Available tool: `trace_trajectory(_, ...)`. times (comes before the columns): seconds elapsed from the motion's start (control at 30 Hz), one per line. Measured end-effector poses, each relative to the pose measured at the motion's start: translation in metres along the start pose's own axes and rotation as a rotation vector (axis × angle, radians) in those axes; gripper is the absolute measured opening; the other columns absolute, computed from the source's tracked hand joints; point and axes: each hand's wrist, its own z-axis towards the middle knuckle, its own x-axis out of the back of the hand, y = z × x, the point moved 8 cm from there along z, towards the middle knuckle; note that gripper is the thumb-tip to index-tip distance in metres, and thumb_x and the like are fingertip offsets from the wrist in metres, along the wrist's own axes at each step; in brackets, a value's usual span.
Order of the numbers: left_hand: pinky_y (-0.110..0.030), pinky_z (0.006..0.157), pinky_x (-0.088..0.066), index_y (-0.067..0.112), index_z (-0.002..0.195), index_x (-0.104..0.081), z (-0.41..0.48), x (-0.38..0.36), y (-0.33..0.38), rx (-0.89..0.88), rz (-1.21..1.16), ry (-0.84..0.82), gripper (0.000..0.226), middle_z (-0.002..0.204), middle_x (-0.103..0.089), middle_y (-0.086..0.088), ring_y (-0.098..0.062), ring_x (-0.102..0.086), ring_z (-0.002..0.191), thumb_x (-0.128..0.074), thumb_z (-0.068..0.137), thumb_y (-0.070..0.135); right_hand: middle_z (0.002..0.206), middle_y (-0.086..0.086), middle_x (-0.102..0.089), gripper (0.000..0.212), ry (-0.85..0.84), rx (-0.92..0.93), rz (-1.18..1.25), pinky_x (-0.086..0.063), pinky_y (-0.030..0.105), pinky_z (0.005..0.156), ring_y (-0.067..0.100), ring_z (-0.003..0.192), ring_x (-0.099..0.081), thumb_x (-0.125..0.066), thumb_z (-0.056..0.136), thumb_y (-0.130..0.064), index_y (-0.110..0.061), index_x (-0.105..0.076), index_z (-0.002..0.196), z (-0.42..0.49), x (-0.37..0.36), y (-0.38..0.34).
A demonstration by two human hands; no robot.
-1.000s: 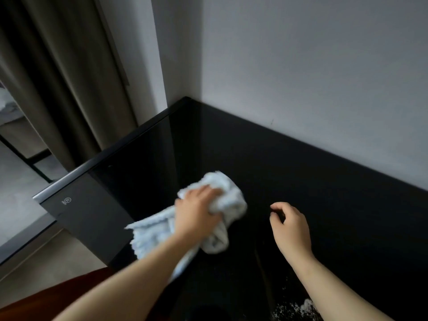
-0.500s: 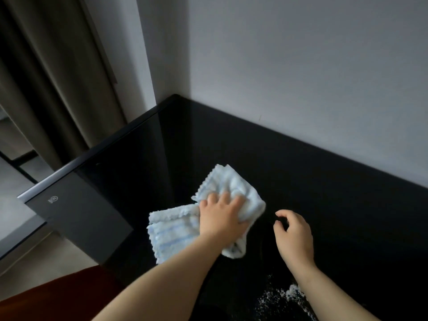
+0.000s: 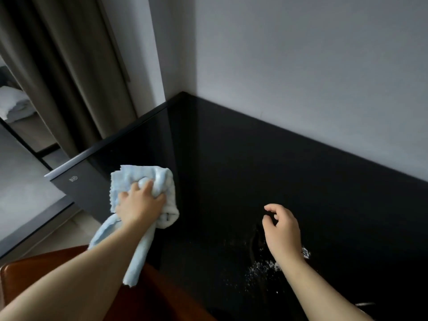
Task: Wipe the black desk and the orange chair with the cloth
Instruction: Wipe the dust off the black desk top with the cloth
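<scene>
The glossy black desk [image 3: 243,170] fills the middle and right of the head view, set into a wall corner. My left hand [image 3: 139,205] grips a bunched light blue cloth [image 3: 162,179] on the desk near its left edge; a tail of the cloth hangs down under my forearm. My right hand [image 3: 282,230] hovers over the desk to the right, fingers loosely curled, holding nothing. White crumbs or powder [image 3: 261,269] lie scattered on the desk beside my right wrist. The orange-brown chair [image 3: 58,274] shows at the bottom left, under my left arm.
A grey wall [image 3: 301,77] runs along the desk's back edge. Dark curtains [image 3: 58,66] hang at the left, beside a mirror or opening [image 3: 16,107] showing white bedding. Pale floor [image 3: 23,193] lies left of the desk.
My left hand has dragged the cloth leftward toward the desk's left edge. My right hand stayed about where it was. The view has tilted down, bringing more of the chair into sight.
</scene>
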Motion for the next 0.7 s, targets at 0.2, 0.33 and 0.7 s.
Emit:
trace_trajectory(0.2,-0.04,0.082,-0.041,0.035,0.106,-0.049,-0.098,-0.034,0.076,-0.24,-0.035,-0.027,0.028,0.112,-0.054,0.008,-0.028,-0.045,0.103,-0.047,0.079,0.043,0.109,-0.009,-0.054,0.022,0.011,0.026,0.019,-0.043,0.029,0.087,0.009,0.104,-0.048,-0.054,0.09,-0.012,-0.021,-0.062,0.108,-0.023,0.021,0.002)
trace_trajectory(0.33,-0.036,0.086,-0.038,0.035,0.116,-0.049,-0.163,-0.06,0.142,-0.522,-0.09,-0.207,0.035,0.115,-0.053,0.008,-0.024,-0.043,0.106,-0.049,0.081,0.038,0.108,-0.003,-0.058,0.021,-0.001,0.041,0.037,-0.044,0.034,0.087,0.017,0.103,-0.052,-0.054,0.088,-0.009,-0.02,-0.063,0.103,-0.038,0.031,-0.003)
trace_trajectory(0.7,-0.041,0.086,-0.039,0.026,0.117,-0.051,-0.044,0.047,0.044,-0.288,-0.075,0.219,0.035,0.122,-0.052,0.0,-0.03,-0.048,0.108,-0.052,0.083,0.031,0.114,-0.006,-0.055,0.02,-0.031,0.05,0.091,-0.044,0.029,0.087,0.013,0.109,-0.05,-0.052,0.092,-0.014,-0.022,-0.06,0.108,-0.011,0.013,-0.027)
